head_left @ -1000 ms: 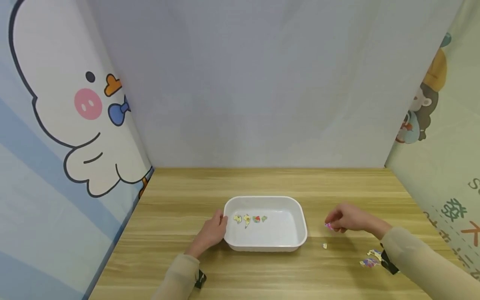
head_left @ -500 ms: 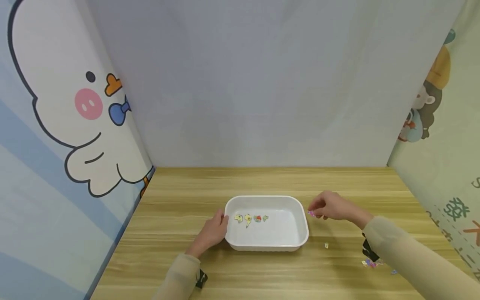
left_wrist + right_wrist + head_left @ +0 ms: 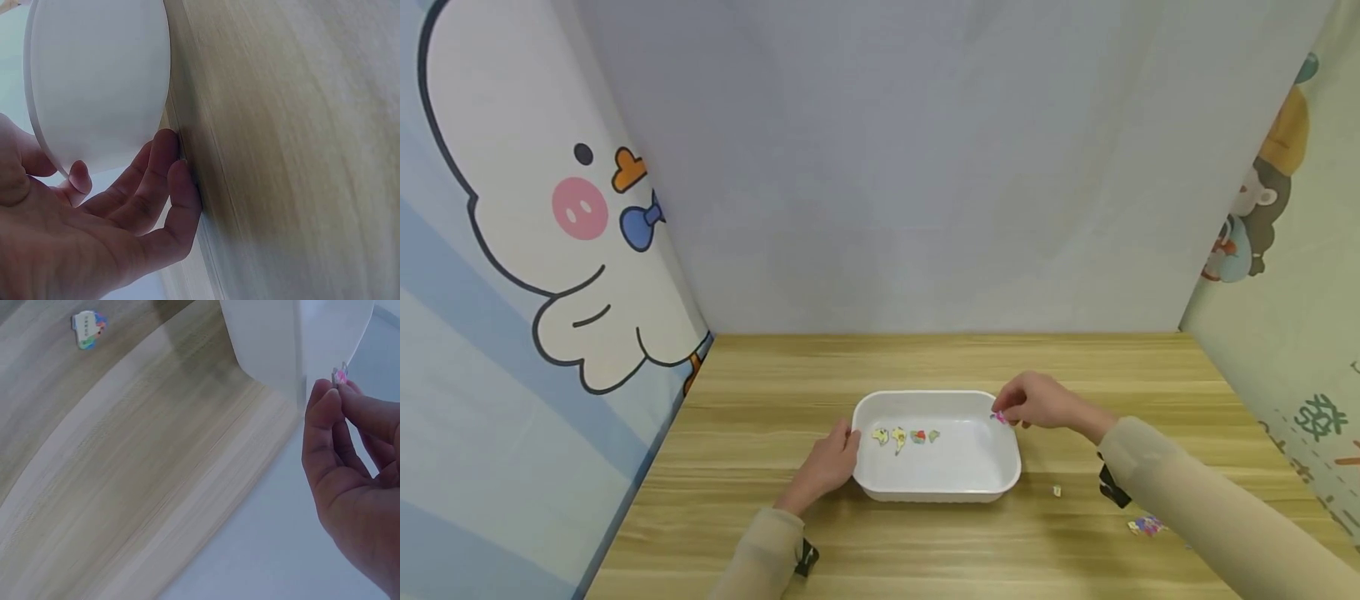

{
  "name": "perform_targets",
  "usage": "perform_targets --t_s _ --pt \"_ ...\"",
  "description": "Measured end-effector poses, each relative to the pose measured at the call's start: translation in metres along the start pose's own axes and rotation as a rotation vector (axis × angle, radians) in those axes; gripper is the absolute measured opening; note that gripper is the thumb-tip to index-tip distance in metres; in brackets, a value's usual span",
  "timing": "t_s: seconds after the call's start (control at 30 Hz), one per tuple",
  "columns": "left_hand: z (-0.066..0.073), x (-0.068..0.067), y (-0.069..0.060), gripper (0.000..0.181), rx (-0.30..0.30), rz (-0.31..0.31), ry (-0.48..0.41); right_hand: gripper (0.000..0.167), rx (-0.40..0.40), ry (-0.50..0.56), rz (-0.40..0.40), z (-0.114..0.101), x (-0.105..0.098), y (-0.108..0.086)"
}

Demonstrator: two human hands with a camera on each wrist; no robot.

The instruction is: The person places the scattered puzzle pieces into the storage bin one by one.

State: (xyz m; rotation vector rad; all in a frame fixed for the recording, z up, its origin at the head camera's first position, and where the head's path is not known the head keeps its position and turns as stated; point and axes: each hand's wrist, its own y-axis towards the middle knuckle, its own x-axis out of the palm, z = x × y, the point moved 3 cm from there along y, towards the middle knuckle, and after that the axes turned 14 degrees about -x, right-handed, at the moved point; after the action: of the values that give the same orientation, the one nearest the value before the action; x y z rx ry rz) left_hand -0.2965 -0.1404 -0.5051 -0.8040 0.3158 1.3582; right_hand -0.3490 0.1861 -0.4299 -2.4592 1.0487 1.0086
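My right hand pinches a small pink flat cut-out piece between thumb and fingertips, just above the right rim of a white rectangular tray. My left hand grips the tray's left side. Its thumb hooks over the rim, and the fingers are bent against the outer wall and the wood. Several small cut-outs lie in a row on the tray floor: a yellow one, a second yellow one with a pointed tail, a red and green one and a small greenish one.
One small pale piece lies on the wooden table right of the tray. A cluster of purple and yellow pieces lies farther right, partly under the right sleeve. A plain pale curtain hangs behind the table.
The right hand has carried the pink piece leftward and slightly away, from the table right of the tray to above its right rim. The left hand keeps its grip.
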Motion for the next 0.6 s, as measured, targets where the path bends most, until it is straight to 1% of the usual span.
perform_targets --t_s 0.4,0.6 --pt "-0.002 -0.001 -0.001 0.018 -0.005 -0.012 -0.009 0.011 0.046 -0.006 -0.005 -0.013 0.014 0.023" --pt "-0.002 0.0 -0.001 0.017 0.002 -0.011 -0.017 0.009 0.042 -0.016 -0.018 -0.016 0.023 0.032"
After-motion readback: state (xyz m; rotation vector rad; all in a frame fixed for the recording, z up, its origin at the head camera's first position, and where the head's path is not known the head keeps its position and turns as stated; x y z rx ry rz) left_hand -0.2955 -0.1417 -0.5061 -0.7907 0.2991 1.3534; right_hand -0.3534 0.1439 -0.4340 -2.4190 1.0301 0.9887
